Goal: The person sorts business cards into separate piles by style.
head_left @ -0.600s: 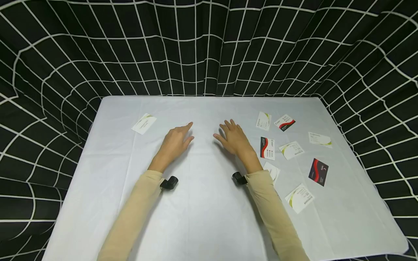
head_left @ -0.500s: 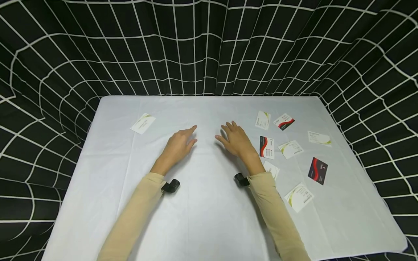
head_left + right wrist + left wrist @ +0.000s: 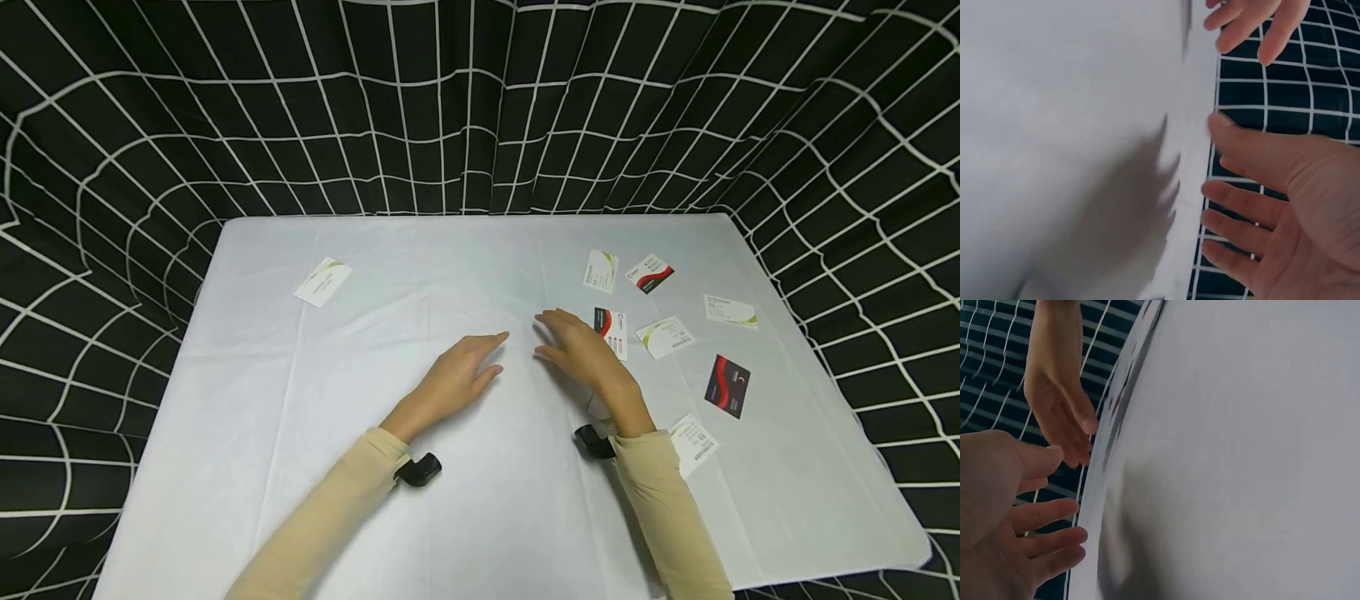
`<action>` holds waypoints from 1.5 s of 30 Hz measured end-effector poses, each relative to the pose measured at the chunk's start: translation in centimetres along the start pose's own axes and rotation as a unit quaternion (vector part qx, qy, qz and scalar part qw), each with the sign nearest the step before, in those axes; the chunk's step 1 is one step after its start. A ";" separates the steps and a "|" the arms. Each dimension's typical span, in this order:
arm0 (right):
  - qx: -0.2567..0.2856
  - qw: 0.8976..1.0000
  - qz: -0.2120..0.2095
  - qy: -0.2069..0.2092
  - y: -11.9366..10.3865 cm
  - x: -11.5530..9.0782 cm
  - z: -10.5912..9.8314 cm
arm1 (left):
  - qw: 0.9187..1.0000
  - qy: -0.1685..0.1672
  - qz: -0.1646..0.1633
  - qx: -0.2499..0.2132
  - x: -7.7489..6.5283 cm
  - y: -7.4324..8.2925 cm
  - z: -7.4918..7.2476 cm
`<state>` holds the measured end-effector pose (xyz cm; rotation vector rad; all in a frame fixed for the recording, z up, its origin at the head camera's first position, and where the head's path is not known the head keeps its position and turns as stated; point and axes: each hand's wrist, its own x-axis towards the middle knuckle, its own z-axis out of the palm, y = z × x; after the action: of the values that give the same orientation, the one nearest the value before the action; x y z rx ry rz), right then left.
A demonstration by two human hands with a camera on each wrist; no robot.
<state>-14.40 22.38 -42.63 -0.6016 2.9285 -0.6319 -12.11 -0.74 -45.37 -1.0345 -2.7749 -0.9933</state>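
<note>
Near the middle of the white table my left hand hovers with its fingers extended and nothing in its grasp. Just to its right, my right hand is also off the cloth, fingers spread and holding nothing. A black-and-red business card lies partly hidden behind the right hand. Another card shows only a sliver beside that wrist. In the left wrist view both hands appear apart from each other, the left hand below. The right wrist view shows the right hand with its shadow on the cloth.
Several business cards lie scattered on the right, among them a dark card, a white-green card and one partly under the right sleeve. A lone white card lies far left. Black grid-patterned curtain surrounds the white table.
Both hands have moved to the right and slightly nearer the body. The right hand now covers part of the black-and-red card. The cards keep their places on the table.
</note>
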 end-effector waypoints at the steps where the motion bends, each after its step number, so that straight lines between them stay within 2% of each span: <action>1: 0.005 1.000 -0.005 0.006 0.2 -0.6 -0.2 | 1.000 -0.008 0.003 -0.006 -0.1 0.5 0.3; 4: 0.031 0.999 0.006 0.014 1.0 -2.5 -0.7 | 0.999 -0.032 0.017 -0.017 -0.3 1.9 1.2; 8: 0.056 0.997 0.054 -0.001 2.3 -5.3 -1.4 | 0.997 -0.062 0.032 -0.024 -0.5 3.2 2.3; 13: 0.034 0.992 0.116 -0.030 3.9 -7.9 -2.2 | 0.996 -0.078 0.041 -0.028 -0.6 4.2 3.3; 17: 0.025 0.989 0.142 -0.038 4.5 -8.8 -2.5 | 0.995 -0.083 0.042 -0.030 -0.4 4.6 3.8; 23: 0.010 0.985 0.164 -0.052 4.6 -8.6 -2.7 | 0.994 -0.101 0.037 -0.018 -0.1 4.9 4.3; 26: 0.002 0.987 0.154 -0.041 4.7 -8.2 -2.7 | 0.994 -0.106 0.036 -0.016 0.2 5.1 4.5; 29: 0.015 0.993 0.117 -0.013 4.7 -7.9 -2.7 | 0.993 -0.113 0.039 -0.017 0.4 5.3 4.8; 34: 0.090 0.994 0.048 0.041 4.0 -7.1 -2.6 | 0.991 -0.122 0.038 -0.026 0.9 5.1 5.1; 37: 0.138 0.988 0.032 0.063 3.6 -6.5 -2.4 | 0.991 -0.117 0.028 -0.063 1.3 4.8 5.4; 41: 0.166 0.980 0.047 0.097 2.9 -5.8 -1.7 | 0.985 -0.081 0.005 -0.155 1.6 4.3 5.7; 43: 0.172 0.974 0.071 0.132 2.4 -5.4 -1.1 | 0.975 -0.055 -0.018 -0.217 1.7 4.1 5.5; 45: 0.188 0.961 0.112 0.171 1.6 -4.9 -0.4 | 0.958 -0.023 -0.050 -0.281 1.9 3.9 5.1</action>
<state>-10.52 25.83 -42.97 -0.1268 2.9791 -1.3329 -10.29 5.54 -46.88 -0.9649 -2.6533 -1.8661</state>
